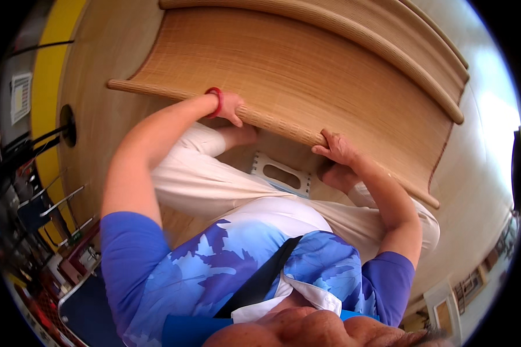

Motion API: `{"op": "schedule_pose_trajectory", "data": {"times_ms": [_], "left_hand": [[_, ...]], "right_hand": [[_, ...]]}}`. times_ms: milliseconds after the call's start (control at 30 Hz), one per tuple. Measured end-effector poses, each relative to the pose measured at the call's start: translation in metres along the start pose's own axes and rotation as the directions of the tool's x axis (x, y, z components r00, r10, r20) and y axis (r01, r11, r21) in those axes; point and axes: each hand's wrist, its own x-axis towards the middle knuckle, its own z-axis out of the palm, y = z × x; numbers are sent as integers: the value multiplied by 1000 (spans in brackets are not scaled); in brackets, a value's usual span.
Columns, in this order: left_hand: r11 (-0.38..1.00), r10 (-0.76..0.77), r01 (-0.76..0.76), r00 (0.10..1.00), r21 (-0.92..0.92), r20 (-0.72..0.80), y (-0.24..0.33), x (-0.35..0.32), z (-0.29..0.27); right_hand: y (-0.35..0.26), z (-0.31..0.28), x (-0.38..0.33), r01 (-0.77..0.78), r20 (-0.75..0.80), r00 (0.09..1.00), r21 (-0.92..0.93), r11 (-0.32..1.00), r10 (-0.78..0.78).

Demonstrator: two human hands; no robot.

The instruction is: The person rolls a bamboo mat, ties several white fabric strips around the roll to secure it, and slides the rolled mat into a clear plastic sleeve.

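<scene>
Left hand [231, 109] and right hand [340, 148] curl round woven mat [283, 75]'s rolled edge [281, 125]; spread apart, probably keeping it straight.

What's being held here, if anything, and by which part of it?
The mat, by its rolled near edge, with left grip and right grip set apart along it.

Bright light came from the right, where glare washed the pale floor [474, 156] toward white, while the left margin (bent hard by the fisheye) sat darker and softer inside a black rim.
</scene>
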Motion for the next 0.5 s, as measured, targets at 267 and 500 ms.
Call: {"op": "schedule_pose_trajectory", "data": {"times_ms": [267,500], "left_hand": [[995,-77,80,995,55,-57,20,-11,-38],[992,-31,76,918,100,-395,47,-61,-92]], "right_hand": [[87,-46,-115,-368,-253,911,-136,920,327],[68,-95,-157,-391,-454,859,-281,876,237]]}}
